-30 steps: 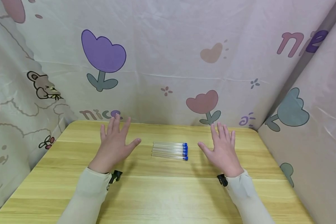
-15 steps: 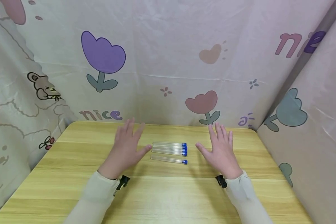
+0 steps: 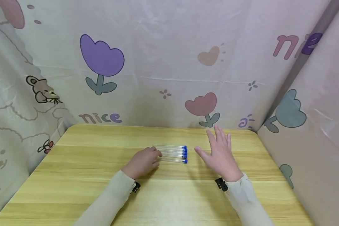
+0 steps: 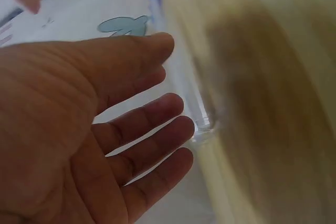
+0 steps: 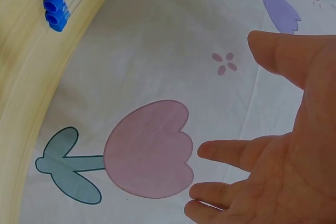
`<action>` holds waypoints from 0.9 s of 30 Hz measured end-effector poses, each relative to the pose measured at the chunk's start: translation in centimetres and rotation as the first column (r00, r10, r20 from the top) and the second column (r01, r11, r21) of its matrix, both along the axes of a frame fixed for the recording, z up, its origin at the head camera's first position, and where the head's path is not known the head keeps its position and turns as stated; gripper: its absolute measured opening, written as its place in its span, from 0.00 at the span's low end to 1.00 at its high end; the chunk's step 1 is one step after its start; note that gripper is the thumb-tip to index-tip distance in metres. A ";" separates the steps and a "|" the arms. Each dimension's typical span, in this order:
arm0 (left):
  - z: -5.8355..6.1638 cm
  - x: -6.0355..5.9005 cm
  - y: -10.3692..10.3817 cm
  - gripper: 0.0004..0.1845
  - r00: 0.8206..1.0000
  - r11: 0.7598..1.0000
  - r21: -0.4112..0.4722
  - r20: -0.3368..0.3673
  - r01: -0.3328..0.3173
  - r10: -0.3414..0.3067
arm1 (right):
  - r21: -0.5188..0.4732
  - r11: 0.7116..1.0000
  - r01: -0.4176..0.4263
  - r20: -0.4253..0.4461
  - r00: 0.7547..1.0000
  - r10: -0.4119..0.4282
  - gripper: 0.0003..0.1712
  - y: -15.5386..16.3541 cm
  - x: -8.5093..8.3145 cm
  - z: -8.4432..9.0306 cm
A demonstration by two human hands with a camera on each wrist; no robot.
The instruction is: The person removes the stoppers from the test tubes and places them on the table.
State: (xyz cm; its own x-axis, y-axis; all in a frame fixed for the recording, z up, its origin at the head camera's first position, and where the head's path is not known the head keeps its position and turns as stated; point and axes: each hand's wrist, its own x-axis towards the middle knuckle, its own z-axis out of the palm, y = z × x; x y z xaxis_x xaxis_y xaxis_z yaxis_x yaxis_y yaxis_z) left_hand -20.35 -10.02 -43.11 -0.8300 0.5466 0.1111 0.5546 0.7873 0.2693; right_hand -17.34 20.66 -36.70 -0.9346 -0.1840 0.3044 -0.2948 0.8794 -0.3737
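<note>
Several clear test tubes [image 3: 173, 153] with blue caps lie side by side on the wooden table [image 3: 169, 201], caps to the right. The nearest tube [image 3: 173, 160] is a little apart from the others. My left hand [image 3: 142, 161] is at the left, rounded ends of the tubes, overlapping them in the head view. In the left wrist view its thumb and slightly bent fingers [image 4: 157, 135] are spread apart, with one tube [image 4: 197, 103] just past the fingertips. My right hand [image 3: 221, 157] hovers right of the blue caps [image 5: 55, 3], fingers extended and holding nothing.
A printed cloth [image 3: 158, 62] hangs behind the table, with more cloth at the left and right sides. The table's back edge runs close beyond the tubes. A black strap piece [image 3: 221, 184] shows at my right wrist.
My left hand has moved right and down to the tubes' left ends, its fingers bending from spread. The nearest tube shifted away from the row, then slightly back. The right hand barely moved.
</note>
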 end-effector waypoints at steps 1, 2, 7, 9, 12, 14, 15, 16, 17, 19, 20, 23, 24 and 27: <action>-0.1 0.0 0.1 0.13 1.000 1.000 -0.008 0.005 -0.004 0.004 | -0.002 1.000 -0.001 0.001 1.000 0.001 0.52 0.0 0.0 0.0; -0.2 -0.1 0.2 0.12 1.000 1.000 -0.015 0.004 -0.006 0.006 | -0.005 1.000 -0.001 -0.001 1.000 0.001 0.51 0.0 0.0 0.0; -0.7 -0.4 0.5 0.09 1.000 1.000 -0.023 -0.023 -0.002 0.002 | -0.008 1.000 -0.008 -0.008 1.000 0.008 0.50 -0.1 0.1 0.2; -0.8 -0.5 0.7 0.05 1.000 1.000 -0.010 -0.032 -0.002 0.002 | -0.004 1.000 -0.013 -0.005 1.000 0.013 0.50 -0.1 0.1 0.2; -1.0 -0.7 0.8 0.07 1.000 1.000 0.019 -0.022 -0.002 0.002 | 0.003 1.000 -0.017 0.007 1.000 0.017 0.49 -0.2 0.1 0.1; -1.0 -0.6 1.0 0.09 1.000 1.000 0.029 -0.006 0.000 0.000 | 0.013 1.000 -0.015 0.018 1.000 0.015 0.48 -0.2 0.1 0.0; -1.1 -0.5 1.0 0.10 1.000 1.000 0.027 0.004 0.000 0.000 | 0.014 1.000 -0.013 0.023 1.000 0.013 0.47 -0.2 0.1 0.0; -1.1 -0.4 1.1 0.09 1.000 1.000 0.019 0.006 0.001 -0.001 | 0.015 1.000 -0.014 0.025 1.000 0.014 0.47 -0.2 0.1 -0.1; -1.1 -0.3 1.1 0.08 1.000 1.000 0.009 0.006 0.000 0.000 | 0.017 1.000 -0.013 0.027 1.000 0.013 0.46 -0.2 0.1 -0.1; -0.9 0.0 1.2 0.07 1.000 1.000 -0.006 -0.002 -0.009 0.009 | 0.018 1.000 -0.016 0.028 0.999 0.016 0.46 -0.3 0.1 -0.2; -0.7 0.3 1.2 0.08 1.000 1.000 -0.009 -0.003 -0.016 0.016 | 0.018 1.000 -0.019 0.031 0.999 0.018 0.45 -0.3 0.2 -0.3; 0.8 1.0 1.0 0.08 0.999 0.999 0.018 0.008 -0.045 0.045 | 0.008 1.000 -0.021 0.045 0.999 0.021 0.45 -0.4 0.3 -0.3; 1.6 1.3 0.8 0.08 0.998 0.998 0.040 0.022 -0.053 0.052 | 0.003 1.000 -0.022 0.049 0.999 0.022 0.44 -0.4 0.3 -0.3; 3.9 2.0 0.1 0.07 0.996 0.991 0.116 0.069 -0.067 0.059 | -0.010 1.000 -0.026 0.058 0.998 0.027 0.43 -0.5 0.5 -0.3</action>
State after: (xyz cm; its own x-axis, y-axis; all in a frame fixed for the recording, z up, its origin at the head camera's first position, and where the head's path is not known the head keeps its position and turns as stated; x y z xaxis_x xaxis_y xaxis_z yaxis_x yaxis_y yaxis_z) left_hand -18.30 -9.87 -39.19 -0.8699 0.4794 0.1161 0.4832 0.7806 0.3965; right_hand -16.87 20.13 -36.95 -0.9457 -0.2064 0.2513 -0.2954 0.8681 -0.3989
